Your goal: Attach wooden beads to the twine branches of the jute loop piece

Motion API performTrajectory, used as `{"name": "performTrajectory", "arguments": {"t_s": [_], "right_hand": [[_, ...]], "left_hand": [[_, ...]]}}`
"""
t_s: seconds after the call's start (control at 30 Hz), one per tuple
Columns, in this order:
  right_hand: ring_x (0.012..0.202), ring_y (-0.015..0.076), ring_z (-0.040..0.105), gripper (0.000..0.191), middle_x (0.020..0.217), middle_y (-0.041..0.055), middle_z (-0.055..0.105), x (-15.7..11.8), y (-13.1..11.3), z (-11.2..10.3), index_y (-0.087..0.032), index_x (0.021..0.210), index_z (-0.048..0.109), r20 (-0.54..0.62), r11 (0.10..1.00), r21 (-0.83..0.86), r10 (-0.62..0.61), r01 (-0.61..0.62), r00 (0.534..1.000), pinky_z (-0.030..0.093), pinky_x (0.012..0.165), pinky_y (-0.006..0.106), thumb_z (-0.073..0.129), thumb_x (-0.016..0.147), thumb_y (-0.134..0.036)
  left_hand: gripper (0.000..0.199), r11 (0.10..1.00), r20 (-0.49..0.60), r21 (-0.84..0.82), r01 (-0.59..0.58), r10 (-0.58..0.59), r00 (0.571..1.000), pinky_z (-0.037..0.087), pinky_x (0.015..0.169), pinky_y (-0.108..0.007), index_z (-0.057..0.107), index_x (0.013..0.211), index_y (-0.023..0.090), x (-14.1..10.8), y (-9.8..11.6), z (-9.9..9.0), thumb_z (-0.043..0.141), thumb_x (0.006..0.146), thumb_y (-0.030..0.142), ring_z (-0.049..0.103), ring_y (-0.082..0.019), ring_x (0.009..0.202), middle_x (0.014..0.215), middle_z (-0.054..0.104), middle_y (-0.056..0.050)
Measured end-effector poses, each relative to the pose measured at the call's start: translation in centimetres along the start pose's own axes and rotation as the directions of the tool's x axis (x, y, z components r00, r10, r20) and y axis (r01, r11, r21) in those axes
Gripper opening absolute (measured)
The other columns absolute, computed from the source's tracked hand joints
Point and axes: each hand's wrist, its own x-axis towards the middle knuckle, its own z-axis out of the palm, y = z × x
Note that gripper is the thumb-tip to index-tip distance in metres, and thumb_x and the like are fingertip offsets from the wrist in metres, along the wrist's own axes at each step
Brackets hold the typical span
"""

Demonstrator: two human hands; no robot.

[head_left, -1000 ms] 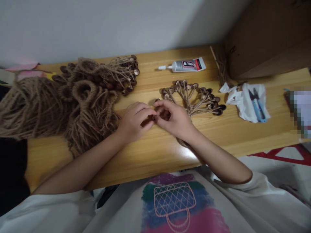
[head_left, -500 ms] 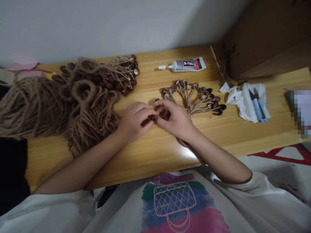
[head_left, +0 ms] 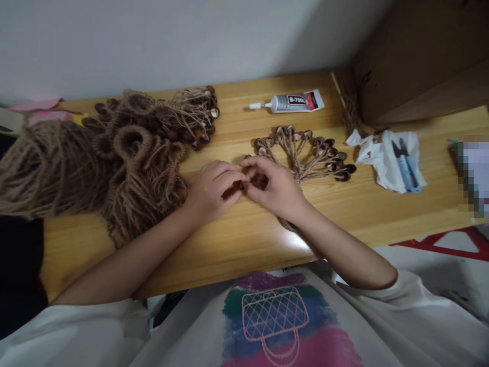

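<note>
My left hand (head_left: 214, 191) and my right hand (head_left: 275, 187) meet over the middle of the table, fingertips touching. Both are closed in a pinch on a small dark brown shell piece (head_left: 242, 185), mostly hidden by the fingers. Beside and partly under my right hand lies a twine bundle (head_left: 301, 165), its strands fanned out and tipped with brown shell pieces. A wrapped twine loop of it shows below my right wrist. To the left of my left hand is a heap of similar twine bundles (head_left: 133, 168), with coiled loops and loose strands.
A glue tube (head_left: 294, 102) marked B-7000 lies at the back, its white cap pointing left. On the right, blue-handled thread snips (head_left: 405, 165) rest on crumpled white tissue (head_left: 384, 171). A large cardboard box (head_left: 424, 66) stands at the back right, with thin brown strands (head_left: 347, 102) beside it.
My left fingertips have shifted very slightly to the right against my right fingers. Everything else stays where it was.
</note>
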Motion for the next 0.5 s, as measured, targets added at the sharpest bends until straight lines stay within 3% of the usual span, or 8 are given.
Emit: {"name": "performTrajectory", "arguments": {"t_s": [0.5], "right_hand": [[0.070,0.0110,0.061,0.035,0.080,-0.0018,0.067,-0.01,0.22,0.13,-0.016,0.108,0.059,-0.021,0.998,0.053,-0.018,0.019,1.000,0.047,0.070,0.025,0.064,0.074,-0.012]], "left_hand": [[0.012,0.999,0.043,0.004,0.048,-0.049,0.998,0.049,0.071,-0.035,0.064,0.093,0.014,0.16,0.21,-0.24,0.059,0.085,0.022,0.060,-0.020,0.077,0.084,0.067,-0.006]]}}
